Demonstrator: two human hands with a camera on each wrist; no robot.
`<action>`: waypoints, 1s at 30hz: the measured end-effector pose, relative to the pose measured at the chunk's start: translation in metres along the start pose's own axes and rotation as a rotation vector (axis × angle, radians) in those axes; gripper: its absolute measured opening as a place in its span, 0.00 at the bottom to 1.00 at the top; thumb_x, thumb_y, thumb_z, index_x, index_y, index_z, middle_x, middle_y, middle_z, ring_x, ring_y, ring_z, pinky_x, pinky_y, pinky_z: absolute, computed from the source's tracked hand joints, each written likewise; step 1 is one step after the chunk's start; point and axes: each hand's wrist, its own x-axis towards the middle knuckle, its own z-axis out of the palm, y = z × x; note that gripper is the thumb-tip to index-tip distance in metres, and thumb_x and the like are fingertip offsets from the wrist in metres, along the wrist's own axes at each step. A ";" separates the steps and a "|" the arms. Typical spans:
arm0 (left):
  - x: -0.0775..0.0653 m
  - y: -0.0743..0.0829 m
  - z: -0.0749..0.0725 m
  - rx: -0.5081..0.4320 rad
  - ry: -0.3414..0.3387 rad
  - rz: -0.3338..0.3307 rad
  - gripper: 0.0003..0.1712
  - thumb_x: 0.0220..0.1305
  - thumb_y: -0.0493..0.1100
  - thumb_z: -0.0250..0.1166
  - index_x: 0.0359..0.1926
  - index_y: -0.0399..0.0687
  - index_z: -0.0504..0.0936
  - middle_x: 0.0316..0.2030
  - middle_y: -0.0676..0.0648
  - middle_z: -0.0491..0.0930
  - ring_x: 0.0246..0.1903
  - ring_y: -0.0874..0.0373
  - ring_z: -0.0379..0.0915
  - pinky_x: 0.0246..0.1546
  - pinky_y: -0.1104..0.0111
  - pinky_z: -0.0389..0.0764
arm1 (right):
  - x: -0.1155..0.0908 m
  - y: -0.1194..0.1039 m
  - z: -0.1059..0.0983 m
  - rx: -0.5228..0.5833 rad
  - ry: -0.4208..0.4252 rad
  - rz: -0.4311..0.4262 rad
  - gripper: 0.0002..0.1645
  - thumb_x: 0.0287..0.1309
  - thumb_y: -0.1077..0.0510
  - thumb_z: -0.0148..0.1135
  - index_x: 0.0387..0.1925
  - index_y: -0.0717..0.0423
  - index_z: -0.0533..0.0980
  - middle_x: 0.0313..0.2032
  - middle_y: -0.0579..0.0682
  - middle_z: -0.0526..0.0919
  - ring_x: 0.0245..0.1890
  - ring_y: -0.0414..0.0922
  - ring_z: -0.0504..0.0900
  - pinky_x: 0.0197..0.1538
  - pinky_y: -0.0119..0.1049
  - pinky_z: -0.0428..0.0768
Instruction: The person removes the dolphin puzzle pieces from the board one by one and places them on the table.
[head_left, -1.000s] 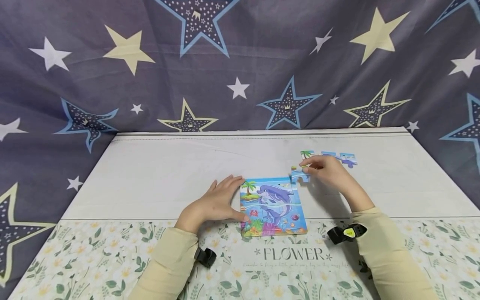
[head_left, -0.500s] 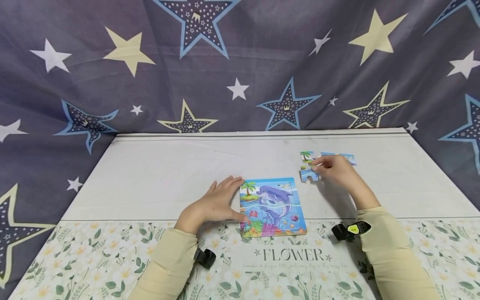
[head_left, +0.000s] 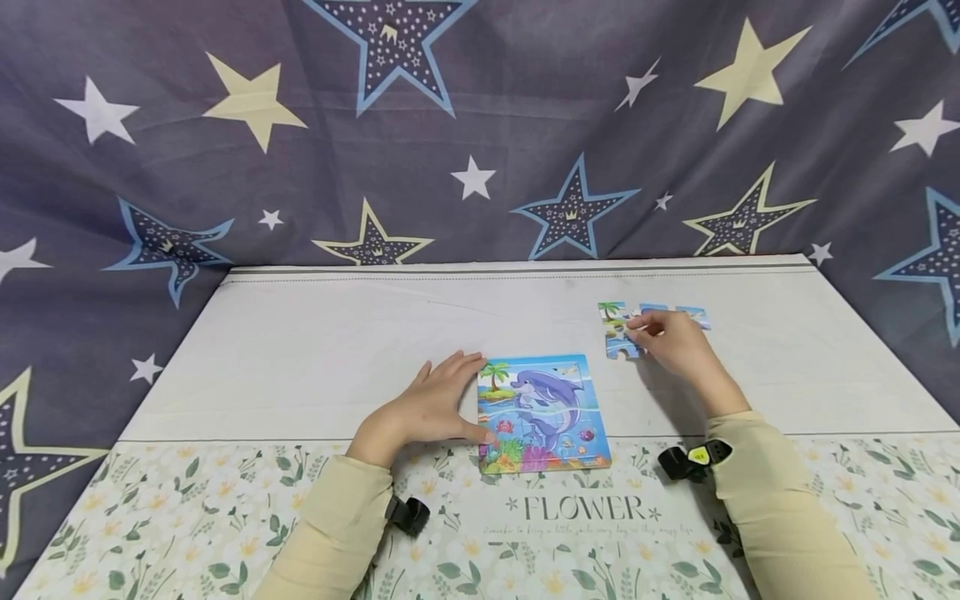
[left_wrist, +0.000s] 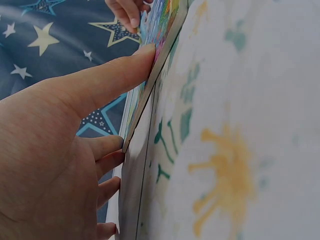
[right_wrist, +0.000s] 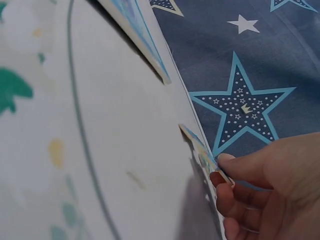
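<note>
a fourth piece comes in under the palm tree, and it looks like early days!

and here's the right hand (head_left: 672, 343), out at two o'clock from the board (head_left: 540, 465), thumb and fingers pinching a puzzle piece (head_left: 621, 347) with water printed on it. over at nine o'clock, the left hand (head_left: 427, 408) is spread along the board's edge, thumb at the near end, fingers reaching up to the far corner, steadying it, i'd say. the board lies flat on the tablecloth (head_left: 300, 358), dolphin picture up; fitted pieces or just print, i can't tell from here.

now the tally! beyond the board, between one and two o'clock, there's a row on the cloth: the palm tree piece (head_left: 611, 311), then towards three o'clock the dolphin piece (head_left: 654, 307) and the sky piece (head_left: 694, 314), partly behind that right hand. my call: top row down, the pinched one opening the row below, the rest of the picture left to lay out. how many that makes, i can't count.

and look at the shift! a second ago the pinched piece was right by the board's one o'clock corner, at seven o'clock from the palm tree. half a second ago, six o'clock. now it's nearer five and tucked up closer; touching or just shy, i can't tell. left hand and board? no real change.
</note>
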 end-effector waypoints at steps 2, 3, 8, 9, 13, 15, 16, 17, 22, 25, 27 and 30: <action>0.000 0.000 0.000 0.001 0.001 0.001 0.64 0.49 0.62 0.75 0.78 0.47 0.51 0.77 0.47 0.47 0.77 0.51 0.33 0.73 0.46 0.31 | 0.000 0.001 0.001 0.007 -0.001 0.008 0.15 0.69 0.60 0.59 0.49 0.68 0.79 0.35 0.62 0.84 0.25 0.46 0.81 0.26 0.35 0.75; 0.000 0.000 0.000 0.002 0.002 0.001 0.64 0.49 0.62 0.75 0.78 0.47 0.51 0.77 0.47 0.47 0.77 0.51 0.33 0.73 0.46 0.31 | 0.000 0.001 0.001 0.015 -0.004 0.011 0.15 0.69 0.60 0.59 0.49 0.68 0.79 0.35 0.62 0.83 0.25 0.46 0.81 0.26 0.35 0.75; 0.001 0.000 0.000 0.001 0.000 0.002 0.64 0.49 0.63 0.75 0.78 0.47 0.51 0.77 0.47 0.47 0.77 0.51 0.33 0.73 0.46 0.31 | -0.002 0.000 0.001 0.045 -0.020 0.032 0.16 0.68 0.59 0.60 0.50 0.68 0.78 0.35 0.61 0.83 0.25 0.46 0.81 0.27 0.35 0.75; 0.001 0.000 0.000 0.000 0.000 0.002 0.64 0.49 0.63 0.75 0.78 0.47 0.51 0.77 0.47 0.47 0.77 0.51 0.33 0.73 0.46 0.31 | -0.002 0.000 0.001 0.049 -0.022 0.036 0.16 0.68 0.59 0.60 0.50 0.68 0.78 0.35 0.60 0.83 0.25 0.46 0.81 0.27 0.34 0.76; 0.001 0.000 0.000 -0.003 -0.002 -0.003 0.64 0.49 0.62 0.75 0.78 0.47 0.51 0.77 0.48 0.47 0.77 0.51 0.33 0.73 0.46 0.31 | -0.001 0.002 0.002 0.042 -0.014 0.029 0.16 0.68 0.60 0.60 0.50 0.69 0.78 0.36 0.62 0.83 0.25 0.46 0.81 0.27 0.34 0.77; 0.000 0.000 0.000 -0.004 -0.002 -0.006 0.63 0.49 0.62 0.75 0.78 0.48 0.51 0.77 0.48 0.47 0.77 0.52 0.33 0.73 0.47 0.31 | -0.001 0.001 0.002 0.032 -0.008 0.022 0.16 0.68 0.60 0.59 0.50 0.69 0.78 0.37 0.63 0.82 0.25 0.46 0.81 0.27 0.34 0.78; 0.000 0.000 0.000 -0.004 -0.003 -0.007 0.63 0.49 0.62 0.75 0.78 0.48 0.51 0.77 0.48 0.47 0.77 0.52 0.33 0.73 0.47 0.31 | -0.001 0.000 0.001 0.025 -0.004 0.019 0.16 0.68 0.59 0.59 0.50 0.69 0.78 0.38 0.63 0.82 0.25 0.46 0.81 0.26 0.34 0.77; 0.000 0.000 0.000 -0.004 -0.003 -0.008 0.63 0.49 0.62 0.75 0.78 0.48 0.51 0.78 0.48 0.46 0.77 0.52 0.33 0.73 0.47 0.31 | -0.001 -0.001 0.001 0.023 -0.002 0.017 0.17 0.69 0.59 0.59 0.50 0.69 0.78 0.38 0.64 0.82 0.25 0.47 0.81 0.27 0.35 0.77; 0.000 0.000 0.000 -0.003 -0.004 -0.010 0.64 0.49 0.62 0.75 0.78 0.48 0.51 0.78 0.48 0.46 0.77 0.52 0.33 0.73 0.47 0.31 | -0.003 -0.007 0.000 -0.007 0.021 -0.018 0.17 0.68 0.57 0.60 0.50 0.67 0.79 0.40 0.64 0.82 0.31 0.52 0.82 0.31 0.39 0.76; 0.000 0.000 0.000 -0.003 -0.003 -0.009 0.64 0.49 0.62 0.75 0.78 0.48 0.51 0.78 0.48 0.46 0.77 0.52 0.33 0.73 0.47 0.31 | -0.004 -0.013 0.001 -0.010 0.026 -0.049 0.15 0.67 0.58 0.61 0.49 0.65 0.80 0.40 0.63 0.83 0.38 0.55 0.82 0.35 0.41 0.77; 0.000 0.000 0.000 -0.003 -0.002 -0.009 0.64 0.49 0.62 0.76 0.78 0.48 0.51 0.77 0.48 0.46 0.77 0.52 0.33 0.73 0.47 0.31 | -0.004 -0.018 0.003 0.005 0.016 -0.063 0.15 0.67 0.59 0.62 0.48 0.65 0.81 0.40 0.62 0.84 0.39 0.56 0.82 0.37 0.41 0.78; 0.000 0.000 0.000 -0.002 -0.002 -0.010 0.64 0.49 0.62 0.76 0.78 0.48 0.51 0.77 0.48 0.46 0.77 0.52 0.33 0.73 0.47 0.31 | -0.005 -0.026 0.006 0.043 -0.016 -0.087 0.15 0.66 0.61 0.62 0.49 0.67 0.80 0.39 0.61 0.83 0.37 0.55 0.83 0.37 0.39 0.79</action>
